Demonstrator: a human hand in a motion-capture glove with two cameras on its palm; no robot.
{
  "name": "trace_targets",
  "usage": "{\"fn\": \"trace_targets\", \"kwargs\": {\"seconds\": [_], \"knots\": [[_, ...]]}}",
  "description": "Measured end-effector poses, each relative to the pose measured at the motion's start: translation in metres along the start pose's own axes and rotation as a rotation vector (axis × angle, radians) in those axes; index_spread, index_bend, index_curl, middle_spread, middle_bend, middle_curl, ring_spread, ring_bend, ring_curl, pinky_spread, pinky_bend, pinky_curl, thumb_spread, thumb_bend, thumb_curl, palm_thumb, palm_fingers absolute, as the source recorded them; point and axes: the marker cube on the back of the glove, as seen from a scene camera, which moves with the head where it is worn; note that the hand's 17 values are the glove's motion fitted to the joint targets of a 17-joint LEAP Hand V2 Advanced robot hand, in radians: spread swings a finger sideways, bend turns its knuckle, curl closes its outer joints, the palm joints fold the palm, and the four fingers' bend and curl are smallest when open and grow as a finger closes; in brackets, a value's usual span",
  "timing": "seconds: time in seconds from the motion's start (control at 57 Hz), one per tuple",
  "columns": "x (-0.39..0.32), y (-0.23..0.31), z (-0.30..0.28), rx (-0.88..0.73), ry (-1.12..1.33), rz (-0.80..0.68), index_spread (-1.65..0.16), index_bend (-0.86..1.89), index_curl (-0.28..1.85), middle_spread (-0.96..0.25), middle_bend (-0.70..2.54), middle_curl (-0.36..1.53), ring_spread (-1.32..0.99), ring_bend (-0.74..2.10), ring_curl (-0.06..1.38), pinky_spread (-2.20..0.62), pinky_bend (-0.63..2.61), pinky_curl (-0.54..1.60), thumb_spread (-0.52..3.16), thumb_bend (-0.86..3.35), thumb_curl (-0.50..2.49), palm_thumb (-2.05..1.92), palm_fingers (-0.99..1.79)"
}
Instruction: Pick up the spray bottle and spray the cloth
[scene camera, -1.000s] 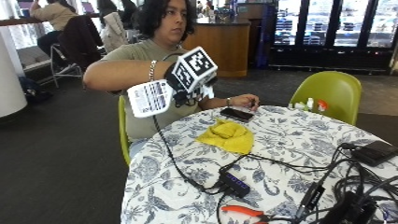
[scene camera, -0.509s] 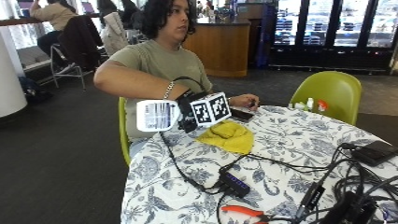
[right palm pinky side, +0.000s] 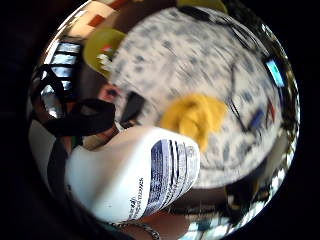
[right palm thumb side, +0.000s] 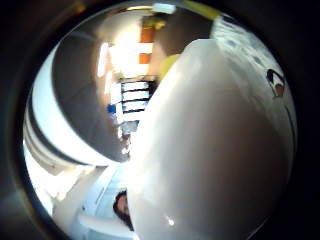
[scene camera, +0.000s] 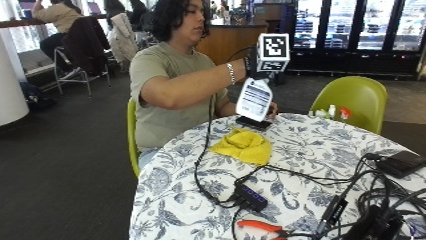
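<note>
The spray bottle (scene camera: 254, 99) is a white one with a printed label, held in the air over the far edge of the table (scene camera: 313, 160), its base hanging down just above a black phone (scene camera: 253, 122). The gloved right hand (scene camera: 253, 67) has its grip closed round the bottle's upper part, with the forearm raised across the person's chest. In the little-finger palm view the bottle (right palm pinky side: 135, 180) lies close against the palm, its barcode label facing the camera; in the thumb-side view its white body (right palm thumb side: 210, 150) fills most of the frame.

Going from near to far in the outside view: at the table's near edge, about 6 o'clock, lie orange-handled pliers (scene camera: 259, 226). Just beyond them sits a black USB hub (scene camera: 251, 196), with black cables running off toward 3 o'clock, where a tangle of leads and a black box (scene camera: 399, 163) lie. Toward the table's middle, at about 11 o'clock from the hub, is the yellow cloth (scene camera: 244, 145), crumpled in a heap on the flowered tablecloth, lower than the bottle and slightly nearer the camera. The palm view shows the cloth (right palm pinky side: 195, 117) beside the bottle's base. The phone is at 12 o'clock from the cloth. Beyond the table at 1 o'clock stands a green chair (scene camera: 353, 100).
</note>
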Motion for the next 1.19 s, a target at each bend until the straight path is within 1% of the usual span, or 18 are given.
{"fn": "trace_targets", "kwargs": {"seconds": [0.07,0.158,0.228,0.281,0.316,0.386,0.421,0.526,0.596,0.631,0.702,0.754,0.824,0.894,0.965,1.052,1.105,1.193], "knots": [[-0.014,-0.024,0.014,0.086,-0.149,-0.121,-0.26,0.21,0.64,-0.18,0.65,0.58,-0.17,0.75,0.50,-0.18,0.46,0.45,0.67,-0.02,0.86,1.02,1.33],[-0.023,-0.056,0.025,0.265,-0.370,-0.228,-0.25,0.21,0.65,-0.18,0.65,0.58,-0.17,0.75,0.50,-0.19,0.47,0.45,0.67,-0.02,0.86,1.02,1.33],[-0.003,-0.060,0.047,0.219,-0.359,-0.277,-0.26,0.21,0.65,-0.18,0.65,0.58,-0.17,0.75,0.50,-0.19,0.47,0.45,0.67,-0.02,0.87,1.02,1.33],[0.003,-0.087,0.066,0.329,-0.373,-0.268,-0.26,0.21,0.65,-0.18,0.65,0.58,-0.17,0.75,0.50,-0.19,0.47,0.45,0.66,-0.02,0.87,1.02,1.33],[0.008,-0.100,0.080,0.363,-0.360,-0.258,-0.26,0.21,0.65,-0.18,0.65,0.58,-0.17,0.75,0.50,-0.19,0.48,0.45,0.66,-0.02,0.87,1.02,1.34],[0.031,-0.107,0.107,0.294,-0.241,-0.240,-0.26,0.20,0.65,-0.18,0.65,0.58,-0.17,0.75,0.50,-0.20,0.48,0.45,0.66,-0.02,0.87,1.02,1.34],[0.031,-0.109,0.113,0.280,-0.263,-0.236,-0.26,0.20,0.66,-0.18,0.65,0.58,-0.17,0.75,0.50,-0.20,0.48,0.45,0.66,-0.02,0.87,1.02,1.34],[0.027,-0.116,0.121,0.304,-0.350,-0.254,-0.26,0.20,0.66,-0.18,0.65,0.58,-0.17,0.75,0.50,-0.21,0.49,0.45,0.65,-0.02,0.88,1.02,1.34],[0.022,-0.120,0.123,0.381,-0.336,-0.264,-0.26,0.20,0.66,-0.18,0.65,0.58,-0.17,0.75,0.50,-0.21,0.50,0.46,0.65,-0.02,0.88,1.01,1.34],[0.023,-0.118,0.125,0.392,-0.317,-0.263,-0.26,0.20,0.66,-0.18,0.65,0.58,-0.17,0.75,0.50,-0.21,0.50,0.46,0.65,-0.02,0.88,1.01,1.34],[0.035,-0.110,0.130,0.326,-0.240,-0.267,-0.26,0.20,0.66,-0.18,0.65,0.58,-0.17,0.75,0.50,-0.22,0.51,0.46,0.64,-0.02,0.88,1.01,1.35],[0.033,-0.110,0.131,0.323,-0.261,-0.269,-0.26,0.20,0.66,-0.19,0.66,0.58,-0.17,0.75,0.50,-0.24,0.51,0.46,0.63,-0.02,0.89,1.00,1.36],[0.029,-0.101,0.135,0.269,-0.287,-0.284,-0.26,0.21,0.66,-0.19,0.66,0.58,-0.18,0.76,0.50,-0.24,0.51,0.46,0.62,-0.02,0.89,1.00,1.37],[0.024,-0.111,0.126,0.361,-0.336,-0.277,-0.26,0.21,0.66,-0.19,0.67,0.58,-0.18,0.76,0.50,-0.24,0.52,0.46,0.61,-0.02,0.89,1.00,1.37],[0.033,-0.100,0.132,0.269,-0.298,-0.297,-0.27,0.21,0.66,-0.20,0.68,0.59,-0.18,0.77,0.50,-0.25,0.52,0.46,0.61,-0.02,0.90,0.99,1.37],[0.039,-0.110,0.129,0.313,-0.303,-0.289,-0.27,0.21,0.66,-0.20,0.68,0.58,-0.18,0.77,0.50,-0.26,0.53,0.46,0.62,-0.02,0.90,0.99,1.37],[0.034,-0.115,0.127,0.296,-0.394,-0.271,-0.27,0.20,0.66,-0.20,0.68,0.58,-0.19,0.77,0.50,-0.26,0.53,0.46,0.61,-0.03,0.89,0.98,1.36],[0.038,-0.107,0.128,0.136,-0.444,-0.233,-0.27,0.18,0.65,-0.18,0.66,0.58,-0.17,0.73,0.49,-0.26,0.54,0.45,0.61,-0.04,0.87,0.95,1.29]]}}
